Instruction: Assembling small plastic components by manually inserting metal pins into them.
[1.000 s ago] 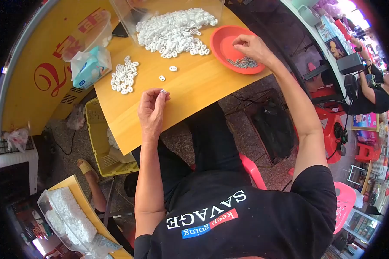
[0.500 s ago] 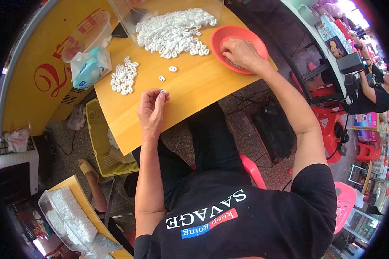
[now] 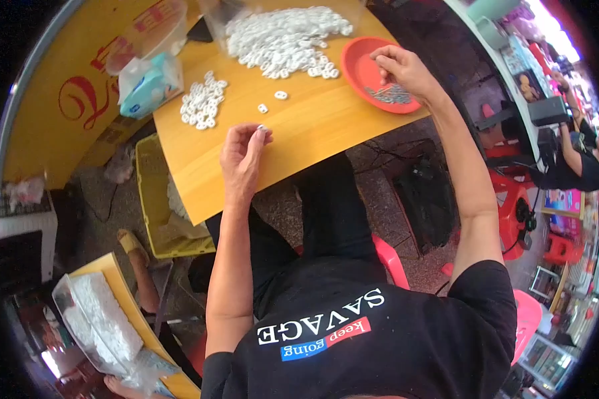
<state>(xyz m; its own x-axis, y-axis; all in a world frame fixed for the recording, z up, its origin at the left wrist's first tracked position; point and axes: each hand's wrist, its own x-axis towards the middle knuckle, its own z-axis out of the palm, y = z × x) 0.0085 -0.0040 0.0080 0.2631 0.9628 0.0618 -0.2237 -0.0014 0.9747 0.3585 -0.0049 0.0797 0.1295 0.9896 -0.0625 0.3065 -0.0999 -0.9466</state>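
My left hand (image 3: pixel 241 158) is over the near part of the wooden table (image 3: pixel 299 133), thumb and forefinger pinching a small white oval piece (image 3: pixel 262 127). My right hand (image 3: pixel 407 73) hovers above a red plastic bowl (image 3: pixel 353 65), its fingers pressed together; anything in the pinch is too small to make out. Thin grey metal pieces (image 3: pixel 394 95) lie in the bowl below it. Just beyond my left hand are two single white pieces, a nearer one (image 3: pixel 262 108) and a farther one (image 3: pixel 281 95). Each has two dark holes.
A large heap of white pieces (image 3: pixel 283 40) spreads at the back, a smaller group (image 3: pixel 203 101) at left. Beside that stands a tissue pack (image 3: pixel 150 85). A yellow crate (image 3: pixel 154 219) sits on the floor to the left. Another person's foot (image 3: pixel 134 247) shows near it.
My right hand has lifted from inside the bowl to above it, uncovering the grey metal pieces. My left hand keeps its pinch on the white piece. The whole view has shifted slightly.
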